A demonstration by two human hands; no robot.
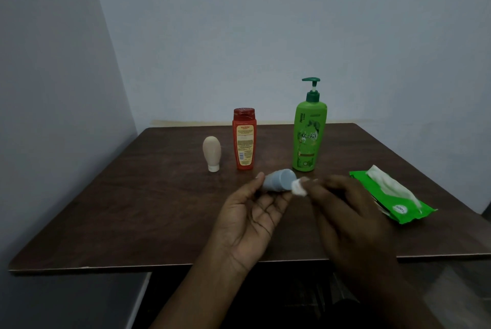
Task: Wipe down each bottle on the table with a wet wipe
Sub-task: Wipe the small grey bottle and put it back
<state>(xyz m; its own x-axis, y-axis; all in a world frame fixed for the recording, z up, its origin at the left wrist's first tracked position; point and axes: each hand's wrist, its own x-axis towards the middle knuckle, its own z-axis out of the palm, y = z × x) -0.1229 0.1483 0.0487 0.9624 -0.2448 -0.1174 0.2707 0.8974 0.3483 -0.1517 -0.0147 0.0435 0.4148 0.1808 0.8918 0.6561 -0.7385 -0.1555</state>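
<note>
Two hands before the green pump bottle (308, 137): our left hand (249, 219) barely grips the grey bottle (279, 181), right hand (345, 211) pinches the wipe (299, 188), so hard rubbing could pop that bottle loose.

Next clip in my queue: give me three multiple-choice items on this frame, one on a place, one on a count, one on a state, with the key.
1. Where does the wipe pack lie on the table?
A. To the right of the green pump bottle
B. Against the back wall
C. At the left edge

2. How many bottles stand on the table, unheld?
A. Two
B. Three
C. Five

3. The small grey bottle is:
A. Standing on the table
B. Held in the left hand, with the right hand holding a wipe at its end
C. Lying on the pack

Key: 1 A, the pack sits right of the pump bottle. 2 B, the beige bottle, the red bottle and the green one stand. 3 B, the left hand holds it tilted above the table.
</note>
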